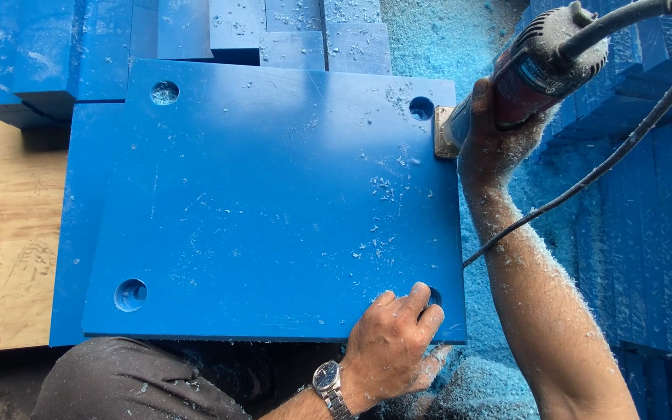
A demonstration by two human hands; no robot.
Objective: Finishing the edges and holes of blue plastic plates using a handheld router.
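Nearest the camera, a dark trouser knee (118, 381) is showing at the bottom edge, with a wristwatch (328, 381) just beside it on the left wrist. That left hand (390, 342) is lying on the near right corner of a big blue board (266, 202), fingers spread and pressing flat — gripping nothing, one fingertip resting by the corner hole (434, 295). Up at the far right edge, the right hand (495, 136) is closing fully around a dusty power trimmer (538, 62), whose metal base is touching the board's edge beside another hole (421, 108). Its grey cord (624, 148) is looping over the forearm. Blue shavings (499, 257) are covering the arm and the ground to the right — more blue boards (655, 233) are stacked there and others behind, all resting on a wooden table (1, 233).
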